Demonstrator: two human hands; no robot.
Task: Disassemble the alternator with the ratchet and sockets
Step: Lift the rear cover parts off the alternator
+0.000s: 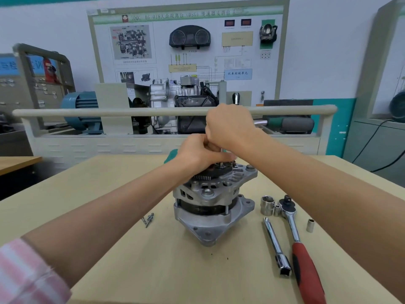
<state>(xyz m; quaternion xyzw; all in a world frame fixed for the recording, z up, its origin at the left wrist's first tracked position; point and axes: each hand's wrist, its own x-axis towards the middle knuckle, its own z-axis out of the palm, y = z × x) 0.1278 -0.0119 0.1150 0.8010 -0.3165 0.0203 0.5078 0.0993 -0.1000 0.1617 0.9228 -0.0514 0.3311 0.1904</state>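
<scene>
Pink-striped sleeve (pixel 26 273) aside, the left hand (pixel 197 154) steadies the silver cast-aluminium alternator (pixel 210 205) mid-table while the right hand (pixel 228 126) fists a part-hidden upright driver; slipping could round the fastener, red-handled ratchet (pixel 300 244) lying idle.

Training board (pixel 188 51) on the back wall: green header strip (pixel 182 16) carries a blurred line, roughly "TDQC BS-018", then Chinese characters with "(DSG)" in the middle (first letters uncertain, motion blur). A red-and-white logo (pixel 125 18) stands at the left end of that header. Blue box (pixel 238 74) lower right on the board: "仪表控制单元", with a smaller line under it too small to read. Blue sign (pixel 13 66) at far left, partly cut by a grey frame: Chinese characters, only "训" clear. Captions under the board's diagrams and the two red displays (pixel 237 23): too small to read.
</scene>
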